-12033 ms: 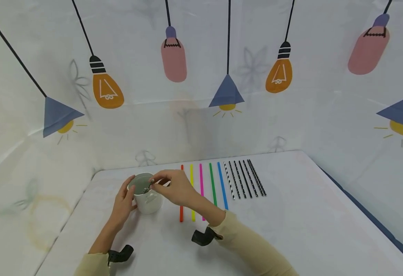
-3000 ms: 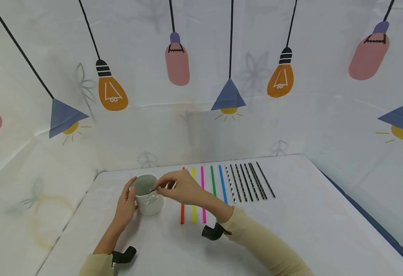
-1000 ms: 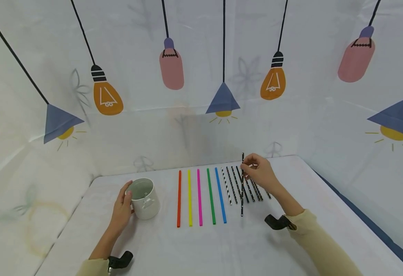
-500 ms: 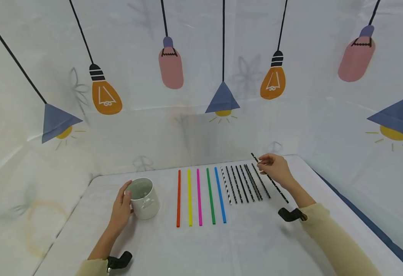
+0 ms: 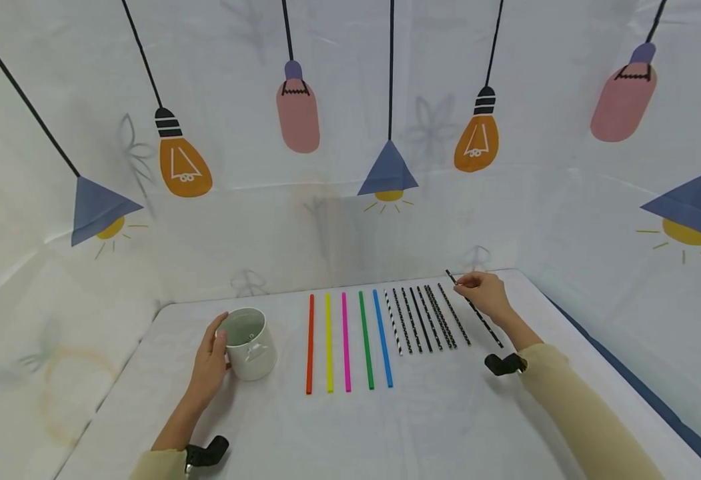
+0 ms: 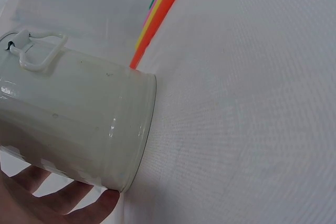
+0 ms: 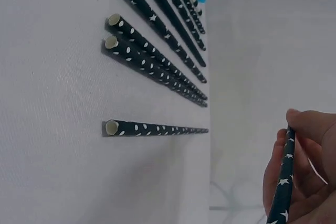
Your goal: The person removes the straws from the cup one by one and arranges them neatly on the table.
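My left hand (image 5: 209,360) holds the side of a small white pail (image 5: 254,360), which stands upright on the table at the left. In the left wrist view the fingers (image 6: 94,208) curve against the wall of the pail, opposite its small loop handle (image 6: 44,56). My right hand (image 5: 487,295) pinches a black straw (image 5: 483,322) near its far end, right of the row of black straws (image 5: 425,317). White stars show on the held straw (image 7: 284,182) in the right wrist view. The nearest straw in the row (image 7: 157,129) has white dots.
Left of the black straws lie a red straw (image 5: 310,347), a yellow straw (image 5: 329,347), a pink one, a green one and a blue straw (image 5: 383,343), spaced apart and roughly parallel. A white lamp-patterned sheet (image 5: 338,227) rises behind the table (image 5: 350,433).
My right hand has gone from the pail's rim to the far right of the row, carrying a straw that turned from upright to slanted. Another black straw joined the row. The left hand stays put.
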Motion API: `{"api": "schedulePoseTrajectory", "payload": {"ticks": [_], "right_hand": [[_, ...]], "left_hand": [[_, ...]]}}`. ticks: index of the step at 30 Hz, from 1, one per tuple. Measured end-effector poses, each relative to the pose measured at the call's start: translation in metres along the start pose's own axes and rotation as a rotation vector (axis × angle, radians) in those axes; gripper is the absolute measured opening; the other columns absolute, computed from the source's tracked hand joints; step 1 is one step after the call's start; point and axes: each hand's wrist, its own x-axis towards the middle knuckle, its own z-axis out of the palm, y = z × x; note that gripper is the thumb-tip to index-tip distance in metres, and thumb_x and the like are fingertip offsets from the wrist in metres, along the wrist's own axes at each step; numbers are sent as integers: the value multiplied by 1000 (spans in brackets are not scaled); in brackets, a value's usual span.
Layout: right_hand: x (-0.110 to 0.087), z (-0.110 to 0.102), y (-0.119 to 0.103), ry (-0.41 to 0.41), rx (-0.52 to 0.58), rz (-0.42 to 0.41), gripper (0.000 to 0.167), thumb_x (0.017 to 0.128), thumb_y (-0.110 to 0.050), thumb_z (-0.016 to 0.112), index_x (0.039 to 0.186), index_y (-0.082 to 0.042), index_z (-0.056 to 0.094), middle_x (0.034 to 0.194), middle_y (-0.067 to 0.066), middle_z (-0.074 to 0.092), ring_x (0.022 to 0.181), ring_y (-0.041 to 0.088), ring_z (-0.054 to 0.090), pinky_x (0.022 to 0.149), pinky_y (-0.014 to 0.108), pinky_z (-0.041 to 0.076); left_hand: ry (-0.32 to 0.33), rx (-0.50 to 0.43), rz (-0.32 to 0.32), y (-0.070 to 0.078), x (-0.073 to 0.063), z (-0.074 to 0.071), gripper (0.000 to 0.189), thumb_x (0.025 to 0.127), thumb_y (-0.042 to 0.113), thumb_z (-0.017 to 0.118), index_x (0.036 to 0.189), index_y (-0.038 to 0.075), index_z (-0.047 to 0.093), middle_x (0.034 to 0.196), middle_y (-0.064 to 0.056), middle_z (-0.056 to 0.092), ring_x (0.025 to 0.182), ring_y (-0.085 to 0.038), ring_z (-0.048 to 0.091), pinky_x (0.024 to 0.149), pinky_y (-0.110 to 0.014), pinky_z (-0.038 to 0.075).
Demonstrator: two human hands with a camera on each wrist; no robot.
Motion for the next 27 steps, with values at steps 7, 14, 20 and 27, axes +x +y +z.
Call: {"api": "schedulePoseTrajectory", "payload": {"ticks": [7,14,20,27], "right_hand": [[9,10,21,1,-34,69,25,91,-19,69,106,1,69,100,18,69,89,31,63,67,35,51],[21,17,31,-16,-21,130,29,93,-21,67,110,2,69,107,21,67,93,32,62,71,39,52],[24,24,32,-7,-57,188,27,93,-18,64,110,3,69,107,21,67,92,32,61,72,40,51],[27,30,30,-12,-53,260,29,94,-15,61,114,4,67,112,23,65,95,33,60,76,41,51]], "left_hand": [[-10,2,2,1,-2,1,50,108,34,26,155,15,22,152,-24,25,128,-47,37,80,-59,52],[-12,-13,3,11,-2,-1,49,108,27,26,154,10,21,151,-27,25,127,-46,37,80,-60,51],[-21,-14,-5,38,-10,-2,48,108,22,27,152,3,22,150,-31,24,127,-50,35,81,-63,49],[-18,-18,-16,24,-5,-1,49,108,24,27,153,8,22,152,-27,23,130,-50,34,82,-64,48]]}}
